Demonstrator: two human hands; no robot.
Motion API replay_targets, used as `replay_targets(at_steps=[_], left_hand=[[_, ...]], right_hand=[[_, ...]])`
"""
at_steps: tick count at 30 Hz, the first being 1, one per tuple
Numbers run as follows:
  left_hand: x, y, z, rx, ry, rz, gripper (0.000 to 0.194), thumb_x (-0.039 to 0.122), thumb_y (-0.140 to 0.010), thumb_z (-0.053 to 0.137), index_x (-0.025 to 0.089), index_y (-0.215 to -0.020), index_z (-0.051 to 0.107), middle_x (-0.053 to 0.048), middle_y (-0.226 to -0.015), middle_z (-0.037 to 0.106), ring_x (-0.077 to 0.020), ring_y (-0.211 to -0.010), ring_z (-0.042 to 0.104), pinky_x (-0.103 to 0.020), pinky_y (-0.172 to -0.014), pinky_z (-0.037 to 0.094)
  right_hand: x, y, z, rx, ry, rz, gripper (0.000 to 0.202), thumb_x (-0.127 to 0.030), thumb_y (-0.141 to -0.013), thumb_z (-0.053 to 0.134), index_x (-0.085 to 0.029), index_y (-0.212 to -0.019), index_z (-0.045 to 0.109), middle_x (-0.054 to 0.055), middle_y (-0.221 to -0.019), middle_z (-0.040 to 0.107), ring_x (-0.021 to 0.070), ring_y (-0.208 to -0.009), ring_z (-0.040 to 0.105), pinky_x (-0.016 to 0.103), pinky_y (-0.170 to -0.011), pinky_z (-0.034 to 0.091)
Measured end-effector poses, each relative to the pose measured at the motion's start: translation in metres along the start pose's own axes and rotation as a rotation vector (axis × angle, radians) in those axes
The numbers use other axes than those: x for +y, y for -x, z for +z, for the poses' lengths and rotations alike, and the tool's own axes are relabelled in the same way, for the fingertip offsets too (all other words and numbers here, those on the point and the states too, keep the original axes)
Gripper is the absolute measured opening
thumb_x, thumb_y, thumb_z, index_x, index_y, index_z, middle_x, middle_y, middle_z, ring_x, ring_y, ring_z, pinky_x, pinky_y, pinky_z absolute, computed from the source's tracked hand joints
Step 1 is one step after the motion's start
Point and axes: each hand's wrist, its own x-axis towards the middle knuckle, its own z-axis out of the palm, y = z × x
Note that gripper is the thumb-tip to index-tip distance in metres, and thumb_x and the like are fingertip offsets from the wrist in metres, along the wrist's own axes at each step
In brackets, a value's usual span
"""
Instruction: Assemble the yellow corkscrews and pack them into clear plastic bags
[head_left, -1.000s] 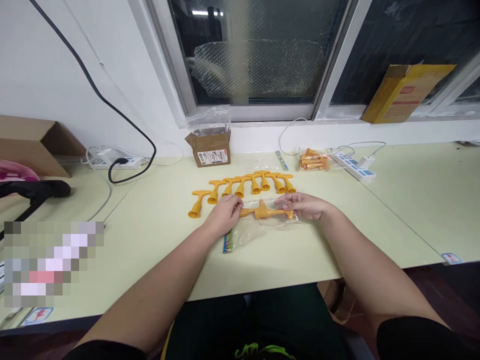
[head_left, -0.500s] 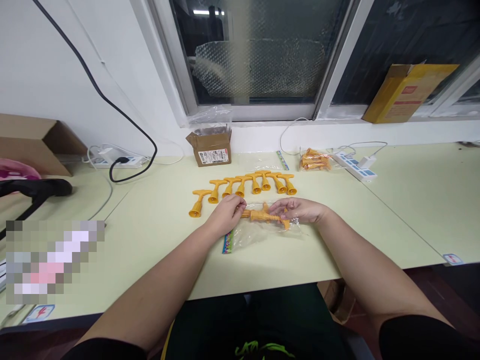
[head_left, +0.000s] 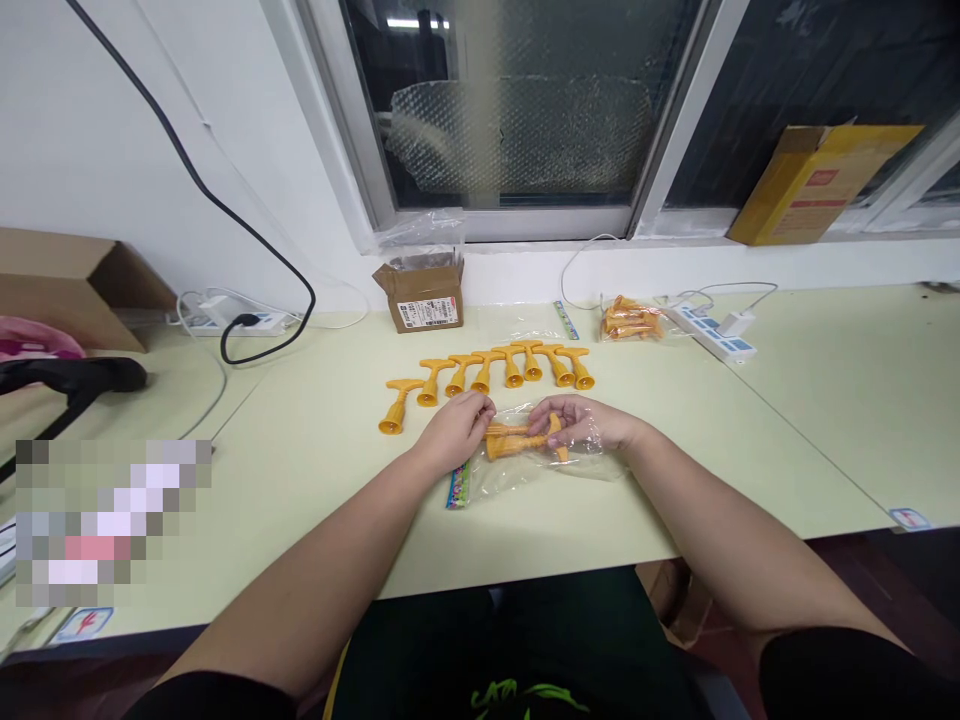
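With the clock face laid around the clear bag [head_left: 517, 482], the left hand [head_left: 455, 432] sits at nine o'clock, thumb and fingers pinched together on the bag's edge; whether they also nip the plastic tools inside cannot be told. The right hand [head_left: 576, 422] is at two o'clock, fingers bent about the crossbar of the yellow tools [head_left: 514, 443]; glints on the film hide whether they clamp it, or lie inside the bag or outside. These tools lie within the bag, near its middle, crossbar toward three o'clock. A printed strip [head_left: 457, 485] shows at eight. Beyond, a row of loose tools [head_left: 514, 367] curves from ten to one, and another filled bag [head_left: 630, 320] rests farther out at one. The step in hand seems to be settling the bagged tools; the next move calls for a steady left pinch while the right fingers guide the crossbar without snagging the film.
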Motion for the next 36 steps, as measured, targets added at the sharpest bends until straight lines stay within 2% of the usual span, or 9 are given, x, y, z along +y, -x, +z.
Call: replay_targets(at_steps=[3,8,11,15,18,23,28,31,36], left_hand=[[0.0017,0.0005,-0.0014,0.017,-0.015,-0.010,0.016,0.025,-0.102,0.046,0.022,-0.093,0.059,-0.008,-0.097,0.067,-0.0268,-0.097,0.063,-0.042,-0.088,0.050],[0.0028,0.0006,-0.0037,0.070,-0.023,-0.007,0.014,0.023,-0.101,0.045,0.022,-0.093,0.057,-0.009,-0.098,0.067,-0.0275,-0.099,0.061,-0.043,-0.089,0.049],[0.0014,0.0004,-0.0035,0.080,-0.029,-0.007,0.013,0.022,-0.101,0.046,0.022,-0.093,0.057,-0.009,-0.098,0.066,-0.0274,-0.098,0.061,-0.043,-0.089,0.049],[-0.0002,0.0008,-0.0030,0.074,-0.020,-0.011,0.013,0.023,-0.101,0.046,0.022,-0.094,0.057,-0.008,-0.098,0.066,-0.0272,-0.098,0.061,-0.042,-0.088,0.050],[-0.0001,0.0014,-0.0035,0.078,-0.002,-0.019,0.014,0.024,-0.101,0.045,0.022,-0.093,0.057,-0.008,-0.097,0.065,-0.0263,-0.096,0.061,-0.041,-0.087,0.050],[0.0006,0.0020,-0.0042,0.065,0.020,-0.040,0.014,0.025,-0.102,0.046,0.022,-0.094,0.057,-0.007,-0.097,0.065,-0.0257,-0.094,0.061,-0.040,-0.083,0.050],[0.0011,0.0026,-0.0044,0.048,0.005,0.002,0.015,0.025,-0.101,0.049,0.022,-0.094,0.061,-0.007,-0.098,0.066,-0.0266,-0.099,0.060,-0.042,-0.088,0.049],[0.0017,0.0034,-0.0048,0.042,-0.040,0.042,0.010,0.026,-0.097,0.057,0.023,-0.095,0.066,-0.007,-0.099,0.065,-0.0282,-0.103,0.058,-0.044,-0.093,0.048],[0.0024,0.0039,-0.0056,0.044,-0.071,0.052,0.005,0.026,-0.094,0.062,0.024,-0.096,0.067,-0.007,-0.113,0.065,-0.0287,-0.114,0.057,-0.044,-0.101,0.045]], right_hand=[[0.0018,-0.0001,0.0015,0.001,-0.086,-0.023,0.061,-0.023,-0.068,0.096,-0.021,-0.122,0.067,0.008,-0.120,0.072,0.0172,-0.097,0.074,0.032,-0.088,0.060],[0.0010,0.0041,-0.0028,-0.126,-0.134,-0.033,0.076,-0.022,-0.072,0.094,-0.028,-0.137,0.055,0.011,-0.139,0.063,0.0171,-0.104,0.073,0.034,-0.093,0.058],[-0.0012,0.0061,-0.0028,-0.128,-0.096,-0.034,0.073,-0.024,-0.072,0.093,-0.028,-0.135,0.056,0.012,-0.142,0.061,0.0178,-0.106,0.073,0.033,-0.092,0.058],[-0.0041,0.0058,0.0008,-0.073,0.036,-0.021,0.056,-0.031,-0.077,0.090,-0.023,-0.126,0.065,0.010,-0.131,0.067,0.0167,-0.102,0.072,0.029,-0.089,0.057],[-0.0047,0.0041,0.0033,-0.036,0.137,-0.020,0.055,-0.035,-0.075,0.090,-0.022,-0.123,0.068,0.008,-0.118,0.072,0.0175,-0.098,0.071,0.031,-0.089,0.057],[-0.0028,0.0010,0.0027,0.028,0.422,-0.179,0.053,-0.045,-0.073,0.091,-0.023,-0.119,0.076,0.009,-0.116,0.070,0.0183,-0.091,0.064,0.035,-0.086,0.056],[0.0012,-0.0013,-0.0019,0.096,0.709,-0.326,0.049,-0.052,-0.074,0.090,-0.027,-0.116,0.081,0.011,-0.115,0.064,0.0263,-0.108,0.063,0.042,-0.098,0.053],[0.0011,-0.0005,-0.0025,0.099,0.759,-0.335,0.050,-0.052,-0.077,0.088,-0.029,-0.120,0.079,0.011,-0.120,0.062,0.0281,-0.116,0.062,0.046,-0.106,0.050],[-0.0035,0.0027,-0.0009,0.082,0.819,-0.330,0.057,-0.046,-0.082,0.084,-0.028,-0.134,0.071,0.012,-0.125,0.064,0.0294,-0.121,0.061,0.048,-0.109,0.048]])
